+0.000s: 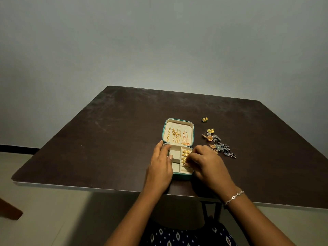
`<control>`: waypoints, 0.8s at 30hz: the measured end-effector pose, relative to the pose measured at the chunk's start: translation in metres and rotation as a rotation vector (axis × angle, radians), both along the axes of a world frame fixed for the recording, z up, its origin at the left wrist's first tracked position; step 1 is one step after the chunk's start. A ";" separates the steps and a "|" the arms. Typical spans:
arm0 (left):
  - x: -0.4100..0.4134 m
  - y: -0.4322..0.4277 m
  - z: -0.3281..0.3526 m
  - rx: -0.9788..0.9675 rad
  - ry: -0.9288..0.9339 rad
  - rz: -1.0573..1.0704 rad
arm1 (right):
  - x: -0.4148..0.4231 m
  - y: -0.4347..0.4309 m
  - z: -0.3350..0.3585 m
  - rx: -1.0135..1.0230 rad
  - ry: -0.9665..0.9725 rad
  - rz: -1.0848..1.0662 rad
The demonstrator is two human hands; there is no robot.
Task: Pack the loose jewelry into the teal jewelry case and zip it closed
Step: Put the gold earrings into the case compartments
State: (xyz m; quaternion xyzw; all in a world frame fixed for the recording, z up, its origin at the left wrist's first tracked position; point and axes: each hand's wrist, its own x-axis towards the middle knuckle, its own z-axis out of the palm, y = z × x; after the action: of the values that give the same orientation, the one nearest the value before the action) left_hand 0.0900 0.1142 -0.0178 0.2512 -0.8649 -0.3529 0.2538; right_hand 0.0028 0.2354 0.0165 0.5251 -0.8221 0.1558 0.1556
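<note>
The teal jewelry case [192, 132] lies open near the table's front edge, with a cream lining. Gold chains [178, 137] hang in its lid, and gold rings [185, 154] sit in the ring rolls of the base. My left hand [160, 167] rests on the case's left side, fingers fairly straight along the rim. My right hand [207, 164] is at the right side of the base, its curled fingertips pinching a ring at the ring rolls. Loose earrings [218, 144] lie in a heap to the right of the case. A small stud [204, 119] lies apart, farther back.
The dark brown table [106, 139] stands against a plain grey wall. A silver bracelet [234, 197] is on my right wrist. A brown piece of furniture [8, 209] shows at the lower left, on the pale floor.
</note>
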 end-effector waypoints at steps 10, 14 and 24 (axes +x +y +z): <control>0.000 -0.001 -0.002 -0.011 0.028 -0.013 | -0.001 -0.002 -0.003 0.007 -0.149 -0.038; 0.001 -0.001 -0.002 -0.021 0.020 -0.011 | -0.004 0.009 -0.009 -0.158 -0.207 -0.041; -0.001 -0.001 -0.003 -0.035 0.003 -0.003 | 0.001 0.021 -0.031 -0.204 0.000 0.043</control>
State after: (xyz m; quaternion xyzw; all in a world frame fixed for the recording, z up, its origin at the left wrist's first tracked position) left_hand 0.0893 0.1128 -0.0205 0.2450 -0.8708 -0.3384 0.2591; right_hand 0.0035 0.2568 -0.0149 0.5239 -0.7905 0.2421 0.2048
